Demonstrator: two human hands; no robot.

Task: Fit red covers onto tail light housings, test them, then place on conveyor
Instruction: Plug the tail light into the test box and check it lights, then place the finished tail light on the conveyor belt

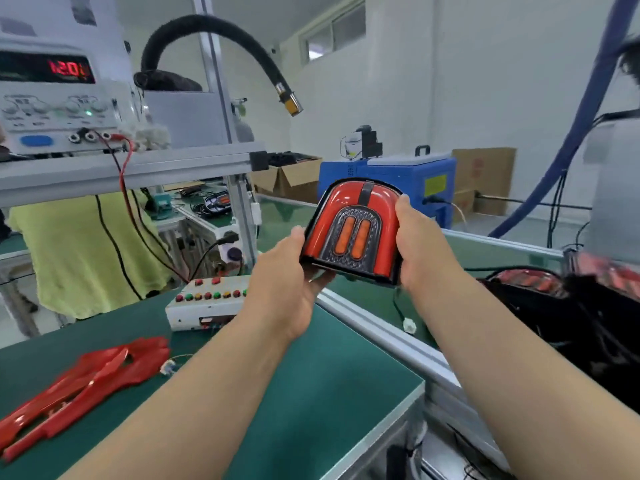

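Assembled tail light (353, 233) w/ red cover on, held mid-air over conveyor (491, 251). Left hand (287, 275) + right hand (420, 244) both gripping its sides. Step looks like placing; next: lower onto belt, release.

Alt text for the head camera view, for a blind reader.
A left hand and right hand hold up a tail light with its red cover fitted, by a green conveyor. Spare red covers lie on the green bench.
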